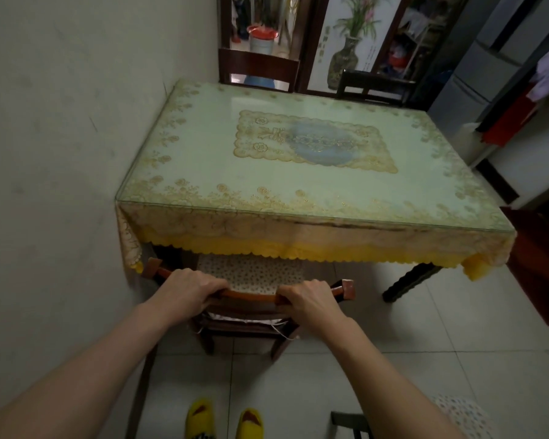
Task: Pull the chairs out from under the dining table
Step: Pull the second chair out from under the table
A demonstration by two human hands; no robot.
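Observation:
A dining table (314, 213) with a pale green and gold cloth under glass stands against the left wall. A reddish wooden chair (251, 294) with a dotted seat cushion (251, 272) sits at the table's near side, its seat partly under the cloth's yellow fringe. My left hand (192, 288) grips the left part of the chair's top rail. My right hand (308, 296) grips the right part. Two dark chairs stand at the far side, one left (257, 69), one right (370, 87).
A white wall (61, 153) runs close along the left. Another dark chair (536, 267) is at the table's right end, and a chair corner (349, 419) shows at the bottom right. My yellow slippers (224, 421) stand on pale floor tiles. A grey fridge (488, 74) is at the back right.

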